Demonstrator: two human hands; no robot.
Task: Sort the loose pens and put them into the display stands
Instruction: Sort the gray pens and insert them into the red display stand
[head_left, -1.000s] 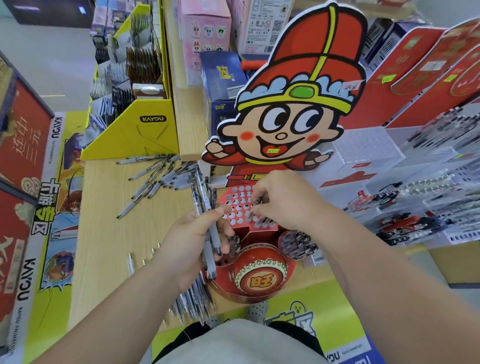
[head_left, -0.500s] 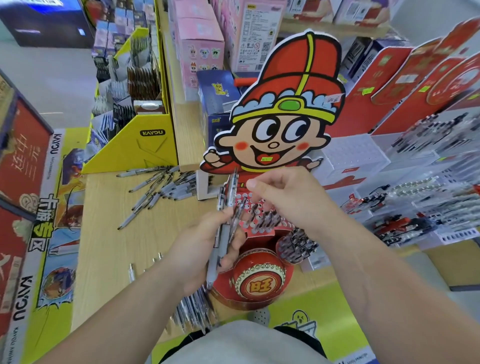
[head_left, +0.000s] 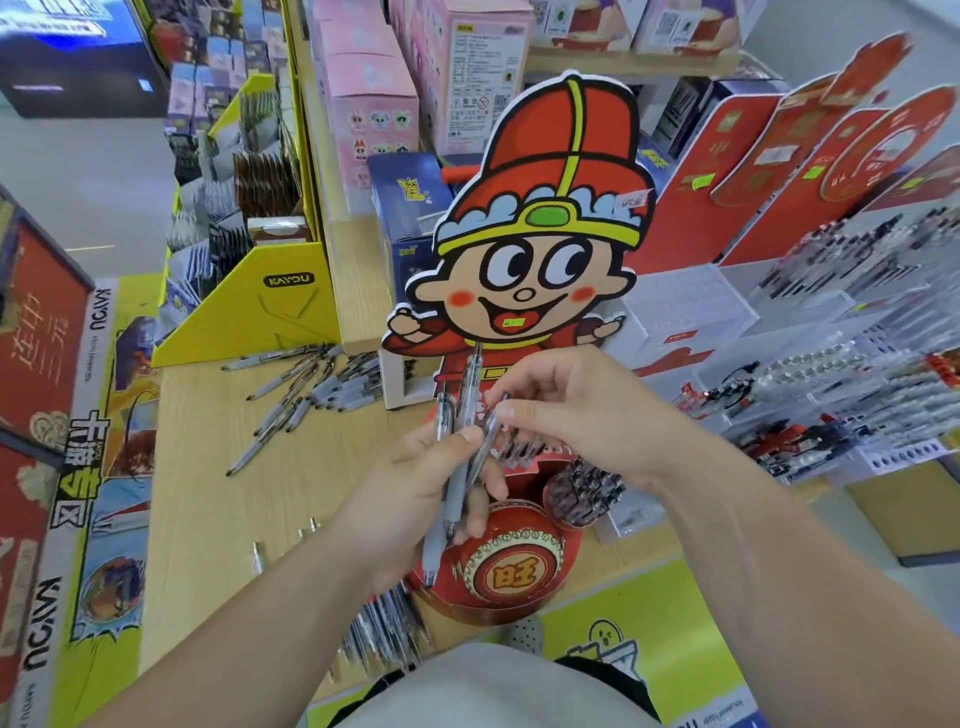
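My left hand (head_left: 415, 493) grips a small bundle of grey pens (head_left: 457, 467), tips down, in front of the red cartoon display stand (head_left: 519, 571). My right hand (head_left: 576, 415) pinches the top of one pen (head_left: 491, 434) in that bundle with thumb and forefinger. Behind my hands, the stand's perforated red holder (head_left: 524, 452) has several pens standing in its holes. A round cup (head_left: 582, 491) on the stand's right is full of pens. A loose pile of grey pens (head_left: 311, 389) lies on the wooden table (head_left: 218, 493) to the left.
A yellow card display (head_left: 249, 306) stands at the back left. Clear pen racks (head_left: 857, 405) fill the right side. More pens (head_left: 384, 629) lie near the table's front edge under my left forearm. Boxes (head_left: 374, 104) are stacked behind the cartoon cut-out (head_left: 540, 234).
My right hand left the stand's holes and came up to the bundle, where it now pinches one pen. My left hand lifted the bundle higher.
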